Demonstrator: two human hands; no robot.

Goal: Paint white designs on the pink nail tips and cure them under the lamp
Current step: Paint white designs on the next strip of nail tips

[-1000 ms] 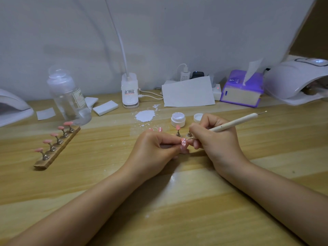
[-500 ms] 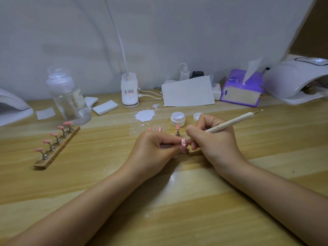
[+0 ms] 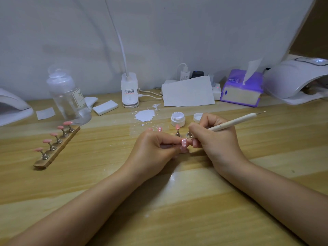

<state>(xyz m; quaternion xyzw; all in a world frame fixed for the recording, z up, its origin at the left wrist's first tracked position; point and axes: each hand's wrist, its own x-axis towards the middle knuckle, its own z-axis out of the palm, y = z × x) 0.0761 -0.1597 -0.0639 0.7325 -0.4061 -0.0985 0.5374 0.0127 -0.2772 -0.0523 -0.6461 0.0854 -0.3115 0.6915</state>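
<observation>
My left hand [image 3: 152,150] pinches the stem of a pink nail tip [image 3: 184,143] that carries white dots. My right hand [image 3: 218,139] grips a white dotting pen [image 3: 230,123] with its metal point touching that tip. Just behind the hands stand a plain pink tip on a metal stand [image 3: 177,128], a dotted pink tip [image 3: 159,129] and an open jar of white paint [image 3: 178,118] with its lid [image 3: 197,117]. A wooden holder [image 3: 58,150] at the left carries several plain pink tips. A white curing lamp [image 3: 298,80] sits at the far right.
A clear bottle [image 3: 68,96], white pads [image 3: 105,107] and another lamp [image 3: 12,107] are at the left. A white paint blot [image 3: 144,115], desk-lamp base [image 3: 130,91], paper sheet [image 3: 188,92] and purple tissue box [image 3: 242,88] line the back of the wooden table [image 3: 177,210].
The pen's back end has dipped slightly and my right hand has shifted a little left toward the tip. My left hand keeps the dotted tip in the same place.
</observation>
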